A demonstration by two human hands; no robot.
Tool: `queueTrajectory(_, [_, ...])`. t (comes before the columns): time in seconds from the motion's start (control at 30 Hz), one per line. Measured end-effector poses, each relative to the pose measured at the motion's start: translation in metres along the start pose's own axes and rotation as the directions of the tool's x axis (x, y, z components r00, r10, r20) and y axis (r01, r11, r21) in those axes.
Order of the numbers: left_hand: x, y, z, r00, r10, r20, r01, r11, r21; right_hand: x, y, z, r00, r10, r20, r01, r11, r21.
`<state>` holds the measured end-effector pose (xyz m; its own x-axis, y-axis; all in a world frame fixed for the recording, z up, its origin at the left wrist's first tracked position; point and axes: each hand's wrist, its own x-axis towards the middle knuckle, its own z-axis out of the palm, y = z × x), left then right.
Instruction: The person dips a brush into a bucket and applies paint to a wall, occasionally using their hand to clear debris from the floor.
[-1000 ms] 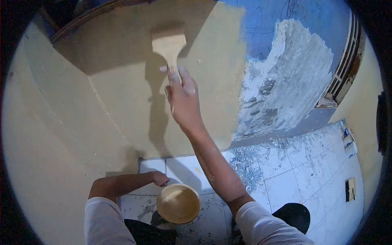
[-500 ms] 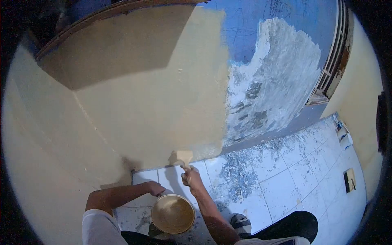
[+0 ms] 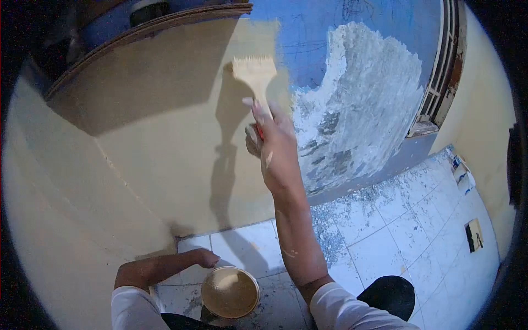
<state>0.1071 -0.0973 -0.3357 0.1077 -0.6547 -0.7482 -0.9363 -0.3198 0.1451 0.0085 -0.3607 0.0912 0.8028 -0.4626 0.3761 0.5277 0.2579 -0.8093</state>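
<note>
A wide paint brush (image 3: 255, 72) is gripped in my right hand (image 3: 272, 137), raised in front of the wall with its bristles pointing up. Beige paint covers the brush and spots my fingers and forearm. Low at the left, my left hand (image 3: 207, 258) is closed at the rim of a round bucket (image 3: 231, 292) with beige paint inside. The beige painted wall (image 3: 159, 165) meets a blue part (image 3: 308, 49) and a scraped white and grey patch (image 3: 374, 99) to the right of the brush.
Paint flakes lie on the white tiled floor (image 3: 379, 220). A barred window (image 3: 440, 82) is at the right, and a small dark and cream object (image 3: 474, 235) rests on the floor. A brown ledge (image 3: 148, 33) crosses the upper left. My dark-clad knee (image 3: 389, 297) shows below.
My right hand has lifted the brush from the foot of the wall to high up near the blue edge. My left hand and the bucket have hardly moved.
</note>
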Motion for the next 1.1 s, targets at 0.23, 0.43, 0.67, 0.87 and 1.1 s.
queueTrajectory(0.23, [0.001,-0.005,0.01,1.0,-0.003,-0.008,0.003,0.997,-0.076,0.038,-0.049,-0.002,0.972,-0.101,0.212,0.082,0.992,0.099])
queueTrajectory(0.43, [0.003,-0.01,0.017,1.0,-0.016,-0.01,0.015,0.998,-0.061,0.002,0.035,-0.055,0.992,0.103,0.079,-0.112,0.987,0.119])
queueTrajectory(0.67, [-0.008,0.004,0.005,0.999,0.011,-0.031,-0.012,1.0,-0.027,-0.105,0.128,-0.125,0.851,0.519,-0.079,-0.492,0.842,0.222])
queueTrajectory(0.87, [0.005,-0.017,0.025,0.995,0.021,-0.099,-0.029,0.997,-0.077,-0.099,0.093,-0.109,0.89,0.451,-0.072,-0.44,0.888,0.133])
queueTrajectory(1.1, [0.012,-0.022,0.025,0.988,0.078,-0.137,-0.091,0.992,-0.089,-0.036,0.035,-0.066,0.968,0.248,-0.032,-0.249,0.966,-0.062])
